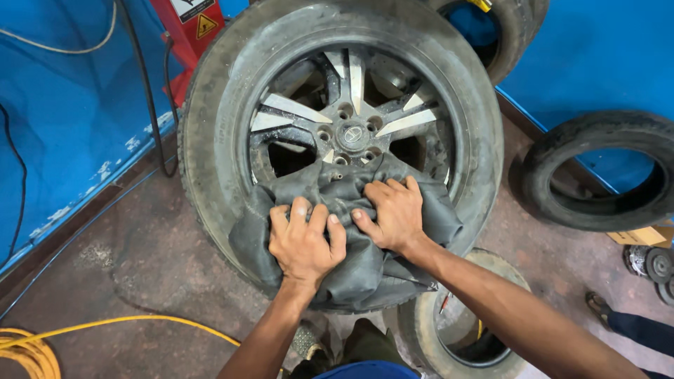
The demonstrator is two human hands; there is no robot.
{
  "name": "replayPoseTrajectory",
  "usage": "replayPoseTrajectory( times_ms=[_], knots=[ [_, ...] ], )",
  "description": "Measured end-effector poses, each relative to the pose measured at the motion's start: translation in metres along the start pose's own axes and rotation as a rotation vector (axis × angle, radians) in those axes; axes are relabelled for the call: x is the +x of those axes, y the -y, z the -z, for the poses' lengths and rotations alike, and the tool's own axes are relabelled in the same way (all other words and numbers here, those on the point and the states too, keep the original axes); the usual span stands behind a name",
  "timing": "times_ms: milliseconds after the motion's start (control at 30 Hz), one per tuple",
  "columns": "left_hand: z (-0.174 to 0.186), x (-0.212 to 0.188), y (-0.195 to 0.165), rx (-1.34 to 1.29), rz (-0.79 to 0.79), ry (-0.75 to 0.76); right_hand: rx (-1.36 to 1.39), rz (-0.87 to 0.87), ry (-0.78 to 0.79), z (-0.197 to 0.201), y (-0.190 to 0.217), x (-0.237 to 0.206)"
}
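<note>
A large car wheel with a worn tyre (210, 119) and a spoked alloy rim (351, 112) stands upright in front of me. A crumpled black rubber inner tube (351, 274) hangs over the lower part of the wheel. My left hand (303, 242) is closed on a bunch of the tube near its middle. My right hand (393, 210) grips the tube just to the right, close under the rim's hub. The two hands almost touch.
A bare tyre (597, 172) leans on the blue wall at right. Another tyre (456, 330) lies on the floor under my right forearm. A yellow hose (105, 324) coils at lower left. A red machine (186, 28) stands behind. Another person's foot (598, 303) is at right.
</note>
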State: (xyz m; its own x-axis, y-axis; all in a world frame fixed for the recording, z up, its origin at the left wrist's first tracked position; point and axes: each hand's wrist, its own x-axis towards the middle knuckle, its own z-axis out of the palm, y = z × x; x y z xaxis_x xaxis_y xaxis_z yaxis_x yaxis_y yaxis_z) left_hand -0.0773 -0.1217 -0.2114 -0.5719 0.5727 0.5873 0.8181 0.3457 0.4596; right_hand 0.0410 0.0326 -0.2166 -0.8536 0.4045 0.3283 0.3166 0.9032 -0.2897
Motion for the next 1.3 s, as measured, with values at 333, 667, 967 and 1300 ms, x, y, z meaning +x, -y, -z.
replayPoseTrajectory(
  times_ms=[333,667,967,1300],
  knots=[
    [-0.003,0.001,0.001,-0.040,0.017,0.000,-0.003,-0.011,0.029,-0.006,-0.003,0.002],
    [-0.010,0.001,0.008,-0.086,0.038,0.017,-0.006,-0.016,0.048,-0.012,-0.008,0.003],
    [-0.028,-0.010,0.017,-0.131,0.031,-0.039,-0.019,-0.026,0.032,-0.021,-0.018,0.004],
    [0.044,0.012,-0.026,-0.128,0.111,0.164,0.059,0.008,0.178,0.050,0.011,0.008]
  ],
)
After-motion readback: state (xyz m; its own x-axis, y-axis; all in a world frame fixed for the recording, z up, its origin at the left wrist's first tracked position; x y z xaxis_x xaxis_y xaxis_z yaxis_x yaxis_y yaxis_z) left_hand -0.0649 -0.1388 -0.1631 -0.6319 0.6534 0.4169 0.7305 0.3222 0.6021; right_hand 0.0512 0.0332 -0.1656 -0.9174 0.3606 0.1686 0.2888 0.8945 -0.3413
